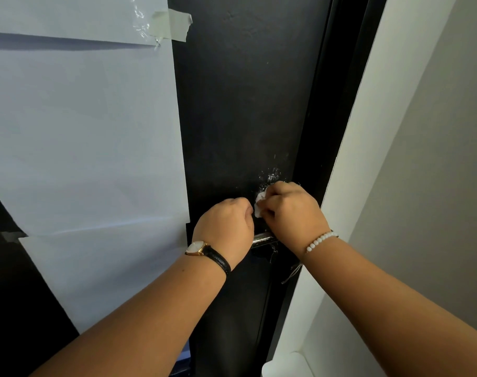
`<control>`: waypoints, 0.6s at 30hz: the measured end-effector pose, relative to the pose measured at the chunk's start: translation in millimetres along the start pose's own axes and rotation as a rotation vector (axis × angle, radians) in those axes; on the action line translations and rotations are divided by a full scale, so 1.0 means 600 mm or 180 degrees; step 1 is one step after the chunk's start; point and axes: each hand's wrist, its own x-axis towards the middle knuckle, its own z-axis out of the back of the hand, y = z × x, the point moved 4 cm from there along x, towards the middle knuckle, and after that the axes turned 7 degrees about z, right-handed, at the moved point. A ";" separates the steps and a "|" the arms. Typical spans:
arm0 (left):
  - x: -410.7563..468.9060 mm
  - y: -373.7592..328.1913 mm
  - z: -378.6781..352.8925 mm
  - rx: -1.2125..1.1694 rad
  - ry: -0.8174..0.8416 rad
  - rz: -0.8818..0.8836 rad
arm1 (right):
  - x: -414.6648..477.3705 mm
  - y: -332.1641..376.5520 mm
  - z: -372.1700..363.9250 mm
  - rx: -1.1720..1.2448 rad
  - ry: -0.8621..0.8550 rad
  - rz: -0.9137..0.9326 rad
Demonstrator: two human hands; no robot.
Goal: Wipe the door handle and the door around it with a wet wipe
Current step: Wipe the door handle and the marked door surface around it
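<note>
The right hand point(291, 210) is pressing a bunched wet wipe point(259, 204) against the black door point(240, 104) just above the metal handle point(263, 238), fingers closed around it. The left hand point(226, 224) is curling closed over the handle's left end.

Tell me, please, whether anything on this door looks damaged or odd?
Yes. Just above the right hand and its wipe, the black door has a patch of white flecks, like chipped paint or residue. The paper sheets are creased, held by crumpled tape.
</note>
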 end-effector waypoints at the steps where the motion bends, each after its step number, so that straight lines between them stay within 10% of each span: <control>1: -0.004 -0.004 0.005 0.0041 -0.0239 -0.0130 | 0.000 0.000 0.001 0.0045 -0.0048 -0.0044; 9: -0.018 -0.004 0.016 0.0533 -0.1171 -0.0080 | -0.019 -0.020 0.005 0.0165 -0.0515 -0.1147; 18: -0.013 -0.003 0.008 0.0867 -0.1180 -0.0005 | 0.011 0.003 -0.003 -0.0077 0.0265 0.0557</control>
